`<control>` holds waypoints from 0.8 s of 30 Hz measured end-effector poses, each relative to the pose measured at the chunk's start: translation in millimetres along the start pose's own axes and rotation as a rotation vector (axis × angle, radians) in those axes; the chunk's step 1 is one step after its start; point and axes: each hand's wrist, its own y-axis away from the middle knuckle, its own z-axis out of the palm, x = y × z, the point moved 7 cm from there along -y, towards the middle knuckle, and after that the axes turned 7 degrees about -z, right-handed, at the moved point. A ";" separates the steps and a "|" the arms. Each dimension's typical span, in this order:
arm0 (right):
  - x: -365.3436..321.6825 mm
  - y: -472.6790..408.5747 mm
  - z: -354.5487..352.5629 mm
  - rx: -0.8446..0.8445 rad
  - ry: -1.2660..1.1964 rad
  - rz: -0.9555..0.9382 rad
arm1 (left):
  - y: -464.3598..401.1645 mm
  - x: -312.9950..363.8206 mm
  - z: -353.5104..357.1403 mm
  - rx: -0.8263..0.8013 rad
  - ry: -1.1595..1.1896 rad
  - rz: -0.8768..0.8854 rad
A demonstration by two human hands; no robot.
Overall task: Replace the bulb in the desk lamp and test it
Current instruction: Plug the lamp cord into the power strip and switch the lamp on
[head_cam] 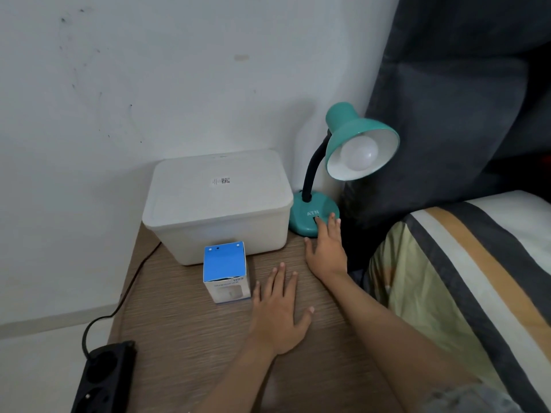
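Lamp first: one teal desk lamp (pixel 316 216) stands at the back right corner of the wooden bedside table (pixel 190 347), its round base just beside one white lidded storage box (pixel 217 204). A black gooseneck rises from the base to a teal shade tilted toward the viewer, and one white bulb (pixel 359 153) sits screwed inside that shade, unlit.

Two hands are in view. The right hand (pixel 326 248) reaches forward with fingers straight and loosely spread; its fingertips (pixel 320 223) rest on the front edge of the base, at the dark switch under the letters ATN (whether the switch is pressed cannot be told). It pinches nothing. The left hand (pixel 278 311) lies palm down and flat on the tabletop, fingers spread, holding nothing.

One small bulb carton (pixel 226 272), blue on top and white on its sides, stands upright in front of the storage box and just left of the left hand, apart from it.

One black power strip (pixel 104 380) hangs at the table's left front edge, with one black cable (pixel 119 302) running up along the left side. Striped bedding (pixel 465 263) lies to the right.
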 end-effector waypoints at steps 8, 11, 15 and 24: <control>-0.3 -1.5 1.4 -0.007 0.032 0.004 | 0.3 0.8 -2.0 -0.006 -0.001 0.000; -1.4 -0.6 0.9 0.016 0.058 -0.003 | -0.8 0.3 -0.3 -0.017 -0.037 -0.015; -2.7 -0.2 -0.8 0.027 0.074 -0.003 | -2.4 -0.2 1.0 -0.009 -0.074 -0.039; -4.8 0.0 -3.2 0.034 0.062 -0.012 | -2.3 -0.5 -2.4 0.005 -0.009 -0.047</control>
